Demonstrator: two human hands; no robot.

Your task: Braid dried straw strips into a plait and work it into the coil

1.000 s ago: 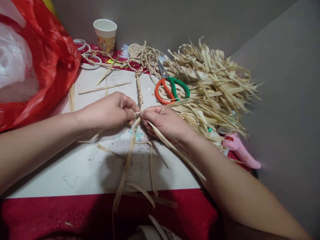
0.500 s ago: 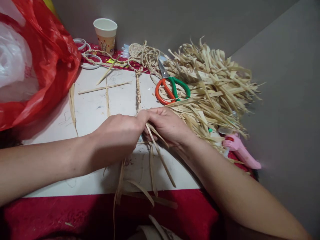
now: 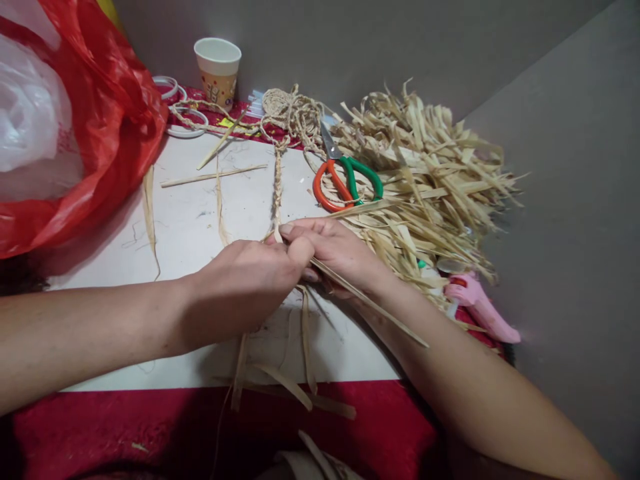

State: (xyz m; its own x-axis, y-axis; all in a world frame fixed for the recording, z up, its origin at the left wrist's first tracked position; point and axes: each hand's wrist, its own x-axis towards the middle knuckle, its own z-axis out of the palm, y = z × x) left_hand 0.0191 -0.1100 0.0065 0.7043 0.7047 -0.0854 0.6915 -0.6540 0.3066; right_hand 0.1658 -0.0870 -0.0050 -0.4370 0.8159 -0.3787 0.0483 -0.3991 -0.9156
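Observation:
A braided straw cord (image 3: 278, 183) runs down the white board (image 3: 190, 220) to my fingers. My left hand (image 3: 255, 270) is closed on straw strips near the cord's lower end. My right hand (image 3: 335, 250) touches it and pinches the braid end with thumb and fingers. One long strip (image 3: 375, 305) sticks out from between the hands toward the lower right, over my right wrist. Other strips (image 3: 306, 333) hang below the hands. The exact grip of the fingertips is partly hidden.
Scissors (image 3: 349, 183) with orange and green handles lie beside a large pile of dry straw (image 3: 430, 160). Behind are coiled cord (image 3: 290, 110) and a paper cup (image 3: 218, 73). A red plastic bag (image 3: 120, 127) stands left; a pink glue gun (image 3: 480, 307) lies right.
My left hand has shifted slightly right and down, its thumb now over my right fingers. The long strip has swung to the right, and more of the braid's lower end shows.

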